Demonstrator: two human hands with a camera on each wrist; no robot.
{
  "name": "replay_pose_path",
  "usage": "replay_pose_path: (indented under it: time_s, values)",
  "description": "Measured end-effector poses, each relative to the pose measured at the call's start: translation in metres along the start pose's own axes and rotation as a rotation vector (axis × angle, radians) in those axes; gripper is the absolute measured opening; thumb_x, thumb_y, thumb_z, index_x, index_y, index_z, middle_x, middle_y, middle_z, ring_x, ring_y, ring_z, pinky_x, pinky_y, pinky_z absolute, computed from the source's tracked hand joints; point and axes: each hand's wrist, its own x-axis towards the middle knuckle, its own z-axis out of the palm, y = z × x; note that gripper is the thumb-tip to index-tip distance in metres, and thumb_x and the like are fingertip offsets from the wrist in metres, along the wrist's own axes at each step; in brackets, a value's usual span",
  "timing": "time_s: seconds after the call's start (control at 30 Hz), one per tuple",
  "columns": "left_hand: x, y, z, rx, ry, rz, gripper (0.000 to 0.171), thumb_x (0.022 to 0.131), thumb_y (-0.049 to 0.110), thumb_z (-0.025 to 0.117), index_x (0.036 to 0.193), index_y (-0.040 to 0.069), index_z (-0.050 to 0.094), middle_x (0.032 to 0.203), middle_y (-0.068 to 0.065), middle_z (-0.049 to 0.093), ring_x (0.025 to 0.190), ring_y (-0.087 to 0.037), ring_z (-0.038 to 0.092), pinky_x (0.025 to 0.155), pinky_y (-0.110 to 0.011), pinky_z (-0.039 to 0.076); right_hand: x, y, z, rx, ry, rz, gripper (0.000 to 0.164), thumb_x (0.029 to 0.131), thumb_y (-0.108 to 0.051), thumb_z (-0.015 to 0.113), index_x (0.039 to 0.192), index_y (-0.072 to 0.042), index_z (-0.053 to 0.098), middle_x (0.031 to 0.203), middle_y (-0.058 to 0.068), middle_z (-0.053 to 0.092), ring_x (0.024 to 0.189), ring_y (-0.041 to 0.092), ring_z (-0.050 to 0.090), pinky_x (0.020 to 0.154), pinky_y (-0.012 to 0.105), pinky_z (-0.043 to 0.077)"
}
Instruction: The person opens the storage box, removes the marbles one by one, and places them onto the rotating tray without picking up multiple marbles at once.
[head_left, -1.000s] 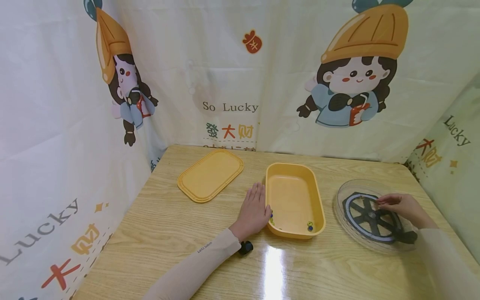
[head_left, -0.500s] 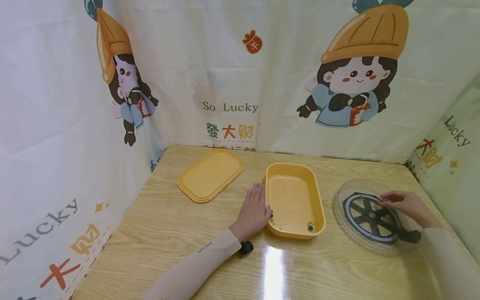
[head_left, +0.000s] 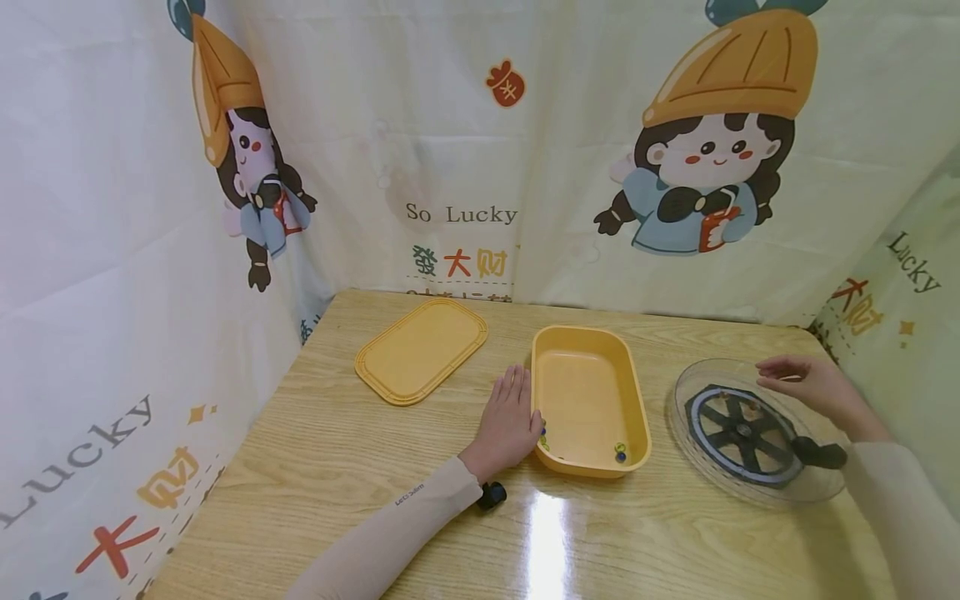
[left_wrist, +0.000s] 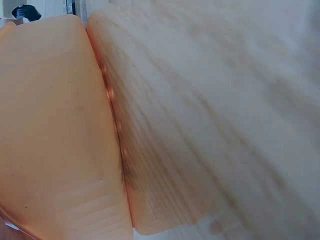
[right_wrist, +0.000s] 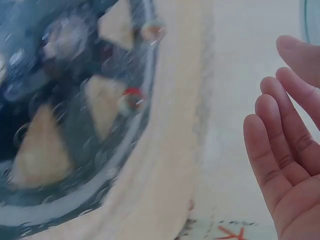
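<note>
Well, my left hand point(head_left: 507, 425) is by the orange tub point(head_left: 588, 387), up against its left side. My fingers there are long and straight and tucked close together, and my thumb is at the edge of the tub, close to some small blue and yellow marbles point(head_left: 543, 435) in the near left corner. Two more marbles, one yellow-green and one blue point(head_left: 621, 456), sit side by side in the near right corner.

My right hand point(head_left: 806, 385) is over the far right edge of the clear round dish point(head_left: 678, 417). Those fingers are loose and a little bent, with my thumb apart from them. The black wheel pattern with a white ring point(head_left: 742, 430) is nearer to me than my fingertips and to their left (I can't tell if it is in the dish or under it). Two see-through marbles with red bits point(right_wrist: 132, 100) are on the wheel, both apart from my fingers.

The dish is to the right of the tub. The flat orange lid point(head_left: 422, 352) lies on the wooden table point(head_left: 360, 467), left of my left hand and farther back.
</note>
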Motion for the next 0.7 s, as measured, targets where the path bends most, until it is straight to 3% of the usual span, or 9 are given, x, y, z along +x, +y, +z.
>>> replay_pose_path:
  time_s: [0.17,0.47,0.7]
  values:
    - [0.0,0.0,0.0,-0.001,-0.006,-0.004,0.061,0.099,0.028,0.035,0.148,-0.004,0.018,0.155,-0.021,0.02,0.147,-0.03,0.012,0.119,-0.043,0.016,0.006,-0.021,-0.003,0.014,0.005,-0.031,0.04,0.088,-0.025,0.066,0.113,0.006,0.062,0.084,-0.026,0.06,0.073,-0.015,0.053,0.061,0.015,0.047]
    - [0.001,-0.001,0.001,-0.001,-0.001,-0.003,0.061,0.099,0.028,0.035,0.148,-0.004,0.018,0.155,-0.021,0.02,0.146,-0.03,0.012,0.119,-0.042,0.016,0.02,-0.072,-0.005,-0.079,-0.041,-0.104,0.032,0.088,-0.031,0.066,0.109,-0.008,0.067,0.101,0.011,0.069,0.078,-0.018,0.052,0.064,0.014,0.047]
    - [0.001,-0.001,0.002,0.002,0.013,0.008,0.061,0.099,0.027,0.036,0.148,-0.005,0.019,0.154,-0.022,0.022,0.146,-0.031,0.014,0.118,-0.044,0.016,0.03,-0.107,0.005,-0.049,-0.052,-0.215,0.024,0.085,-0.021,0.069,0.103,-0.005,0.069,0.1,0.013,0.069,0.078,-0.014,0.053,0.067,0.011,0.048]
